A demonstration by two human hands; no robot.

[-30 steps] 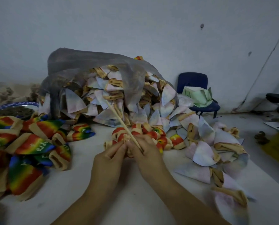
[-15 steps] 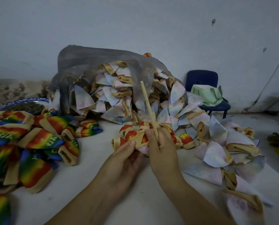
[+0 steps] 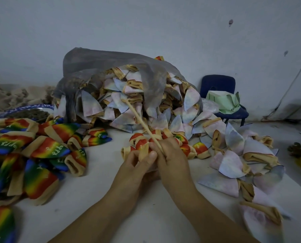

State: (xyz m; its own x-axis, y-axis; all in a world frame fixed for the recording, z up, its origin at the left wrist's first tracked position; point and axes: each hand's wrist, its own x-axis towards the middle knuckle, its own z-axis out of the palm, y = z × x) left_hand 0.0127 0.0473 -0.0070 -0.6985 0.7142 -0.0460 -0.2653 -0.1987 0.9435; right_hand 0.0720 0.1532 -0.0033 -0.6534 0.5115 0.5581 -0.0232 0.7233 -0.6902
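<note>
While in right hand (image 3: 174,160), one stick (image 3: 140,121).

The lower end of the stick (image 3: 141,121) was hidden inside the right hand (image 3: 170,158). Most of the fabric piece (image 3: 143,151) pinched by the left hand (image 3: 137,165) lay covered by both hands. The grey bag (image 3: 111,67) veiled the back of the pale pile (image 3: 125,118). Rainbow pieces (image 3: 46,149) ran off the left edge, their lettering too small to read fully. The pale pieces at the lower right (image 3: 262,218) were blurred.
</note>
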